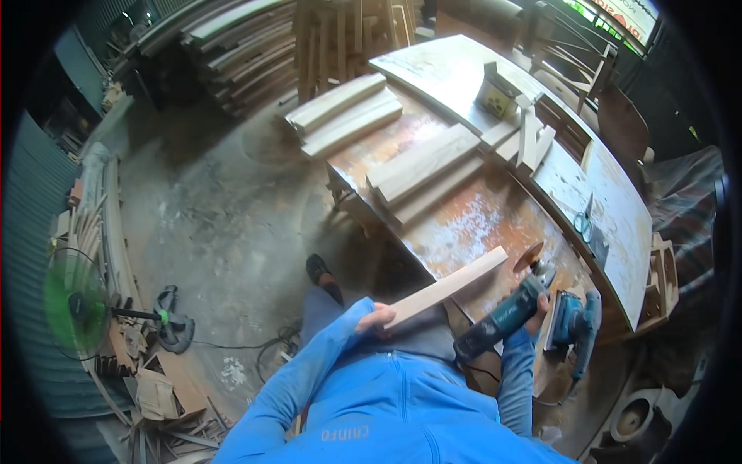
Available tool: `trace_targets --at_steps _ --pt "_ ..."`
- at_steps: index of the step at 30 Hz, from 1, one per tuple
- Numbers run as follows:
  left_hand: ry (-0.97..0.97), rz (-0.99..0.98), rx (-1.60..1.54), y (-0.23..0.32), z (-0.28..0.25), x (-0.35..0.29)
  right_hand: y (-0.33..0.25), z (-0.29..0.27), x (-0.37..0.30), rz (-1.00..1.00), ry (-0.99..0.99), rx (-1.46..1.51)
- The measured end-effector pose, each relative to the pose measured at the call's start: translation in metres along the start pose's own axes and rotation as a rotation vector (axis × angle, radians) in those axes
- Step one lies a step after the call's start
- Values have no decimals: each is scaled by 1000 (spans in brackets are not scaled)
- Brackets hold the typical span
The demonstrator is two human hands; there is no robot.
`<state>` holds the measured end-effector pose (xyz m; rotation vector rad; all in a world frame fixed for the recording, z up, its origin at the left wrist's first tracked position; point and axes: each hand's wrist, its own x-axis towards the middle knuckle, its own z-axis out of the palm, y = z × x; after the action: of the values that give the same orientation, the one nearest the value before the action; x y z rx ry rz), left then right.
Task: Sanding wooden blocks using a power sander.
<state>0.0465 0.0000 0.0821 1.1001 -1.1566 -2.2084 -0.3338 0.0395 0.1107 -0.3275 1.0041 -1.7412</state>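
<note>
My left hand [376, 317] grips the near end of a pale wooden strip [448, 288], whose far end reaches over the workbench [417, 240]. In my right hand [539, 312] is a teal and black angle grinder [504, 315], held around its front part. The grinder's orange-brown disc [529, 256] sits just right of the strip's far end; whether they touch I cannot tell. Right of that hand a teal sander [573, 321] lies on the bench. Most fingers of my right hand are hidden behind the grinder.
Several planed boards [425, 166] lie across the bench, and more boards [348, 112] stick out past its far end. Scissors [583, 218] rest on the white panel [618, 224]. A green fan [77, 304] stands on the left, with wood scraps [158, 394] below and a cable [267, 346] on the floor.
</note>
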Motion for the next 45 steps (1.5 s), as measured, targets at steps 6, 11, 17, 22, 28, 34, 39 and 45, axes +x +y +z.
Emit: trace_targets --at_steps 6,11,17,22,28,34,39,45 --pt "336 356 147 63 -63 -54 19 15 -19 47 -46 70" --pt "697 593 520 156 -144 1 34 -29 4 148 -57 193" --pt "1148 657 943 207 -244 105 25 -4 -4 166 27 88" --pt "1428 559 1194 218 -289 160 20 9 -4 170 40 91" --pt "1322 273 1672 254 -299 178 17 30 -7 97 200 72" --pt "917 -152 1683 325 -310 223 30 -26 6 216 89 105" --pt "739 102 1369 310 -359 224 24 -22 9 416 -114 170" --pt "900 9 1537 320 -346 225 26 -20 6 404 -138 248"
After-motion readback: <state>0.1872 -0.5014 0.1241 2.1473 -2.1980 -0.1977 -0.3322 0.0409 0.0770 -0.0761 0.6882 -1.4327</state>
